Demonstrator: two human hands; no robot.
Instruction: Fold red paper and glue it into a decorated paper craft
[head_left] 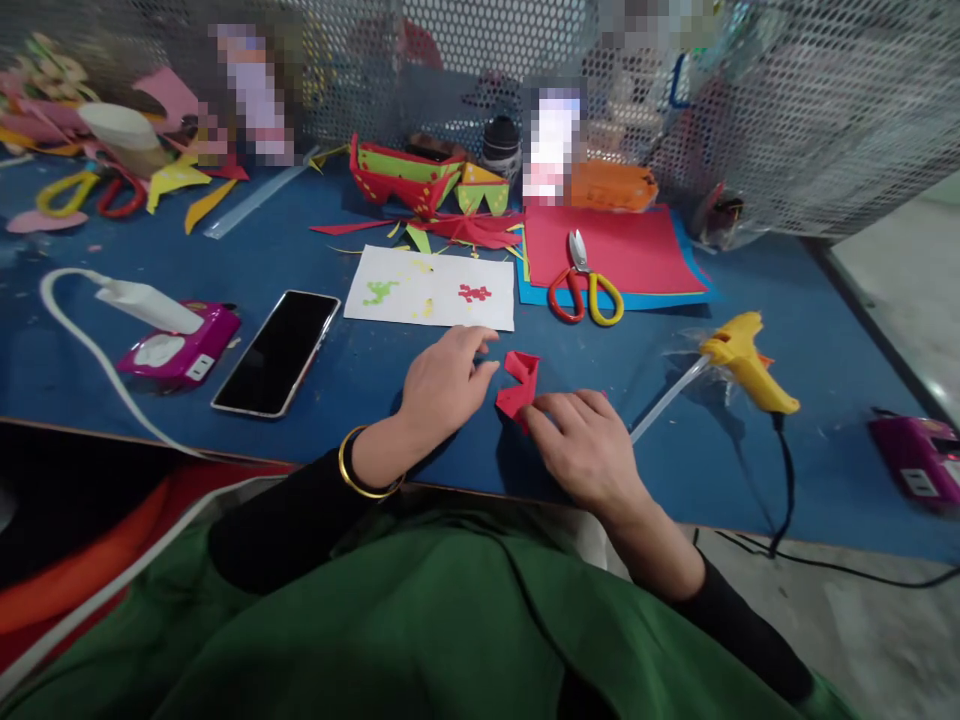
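Near the table's front edge, a small folded red paper piece (519, 384) stands between my two hands. My right hand (586, 448) has its fingers curled together, the fingertips closed on the lower right part of the red piece. To the left of it, my left hand (448, 388) is held with thumb and fingers apart and nothing between them; its fingertips point toward the red piece without touching it. Behind my hands lies a white paper strip (442, 308) with small green, yellow and red bits on it.
Red-and-yellow-handled scissors (577, 285) lie on red sheets (637, 250). At right are a yellow glue gun (742, 360) and its black cord. A phone (279, 352) and purple socket block (180, 345) sit left. Red-green paper glasses (405, 178) stand behind.
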